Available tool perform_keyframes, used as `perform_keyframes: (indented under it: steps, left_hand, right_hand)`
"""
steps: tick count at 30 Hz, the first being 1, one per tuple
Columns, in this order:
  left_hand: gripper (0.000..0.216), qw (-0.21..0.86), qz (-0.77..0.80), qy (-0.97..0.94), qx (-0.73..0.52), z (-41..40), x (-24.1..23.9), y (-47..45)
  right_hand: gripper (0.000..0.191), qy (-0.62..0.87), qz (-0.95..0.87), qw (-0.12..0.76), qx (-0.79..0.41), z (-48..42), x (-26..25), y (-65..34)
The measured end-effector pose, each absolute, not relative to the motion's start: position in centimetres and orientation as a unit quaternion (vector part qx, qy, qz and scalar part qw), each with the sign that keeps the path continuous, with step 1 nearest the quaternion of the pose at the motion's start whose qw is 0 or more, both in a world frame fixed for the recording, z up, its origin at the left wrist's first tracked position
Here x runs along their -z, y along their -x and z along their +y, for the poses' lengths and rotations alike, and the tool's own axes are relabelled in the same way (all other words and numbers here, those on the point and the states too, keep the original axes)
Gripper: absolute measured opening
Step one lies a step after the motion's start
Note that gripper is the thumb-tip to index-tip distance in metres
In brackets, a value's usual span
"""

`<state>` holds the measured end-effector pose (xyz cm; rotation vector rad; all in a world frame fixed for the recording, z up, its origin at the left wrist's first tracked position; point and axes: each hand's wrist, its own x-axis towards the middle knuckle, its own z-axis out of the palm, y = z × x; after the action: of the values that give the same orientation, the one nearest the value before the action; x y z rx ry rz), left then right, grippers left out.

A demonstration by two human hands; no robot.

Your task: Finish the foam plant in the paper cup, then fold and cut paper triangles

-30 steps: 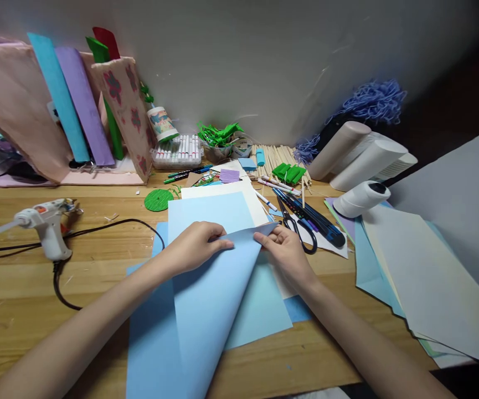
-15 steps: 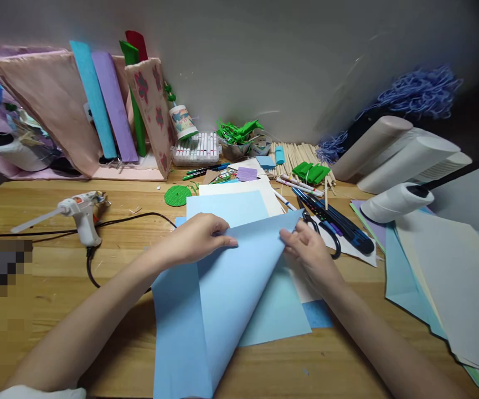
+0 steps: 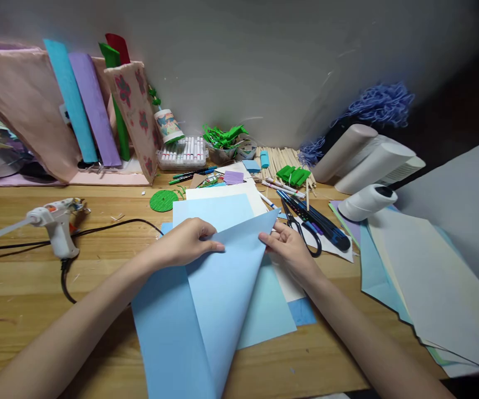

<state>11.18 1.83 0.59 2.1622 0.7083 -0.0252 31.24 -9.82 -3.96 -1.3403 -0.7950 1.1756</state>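
Note:
A large sheet of light blue paper (image 3: 218, 299) is folded over on itself, its right side curving in a soft, uncreased bend. My left hand (image 3: 189, 241) grips the sheet's upper left edge, thumb on top and fingers behind. With thumb and fingers, my right hand (image 3: 287, 244) pinches the sheet near its pointed upper right corner. Beneath it lie a pale blue-green sheet (image 3: 268, 316), white paper (image 3: 256, 191) and a darker blue piece (image 3: 303, 312). Black-handled scissors (image 3: 312, 241) rest just beyond my right hand.
A white glue gun (image 3: 58, 227) with its cord lies at left. Markers (image 3: 187, 152), green paper strips (image 3: 225, 136) and wooden sticks (image 3: 283, 157) line the wall. A utility knife (image 3: 326, 227), a thread spool (image 3: 366, 202) and stacked paper sheets (image 3: 430, 271) are at right.
The whole view has shifted, so most things appear further left. Both hands keep their hold on the folded blue paper, which has nearly the same shape.

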Motion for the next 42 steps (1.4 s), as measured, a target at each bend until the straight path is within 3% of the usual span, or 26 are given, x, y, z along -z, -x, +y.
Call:
perform_keyframes:
  steps: [11,27,32,42]
  left_hand:
    - [0.043,0.448,0.281,-0.848,0.045,2.2,0.3,-11.2]
    - [0.042,0.457,0.251,-0.851,0.063,2.2,0.1,-10.9]
    - [0.042,0.446,0.258,-0.854,0.073,2.5,0.3,-10.7]
    - [0.041,0.447,0.269,-0.849,0.082,3.1,0.3,-10.7]
  right_hand:
    - [0.026,0.574,-0.390,0.570,-0.441,-9.3,5.2,-33.0]
    - [0.030,0.564,-0.334,0.573,-0.492,-9.3,5.0,-33.0]
    - [0.030,0.550,-0.339,0.529,-0.550,-9.5,5.1,-32.6]
    - [0.033,0.557,-0.307,0.544,-0.548,-9.6,4.8,-31.9]
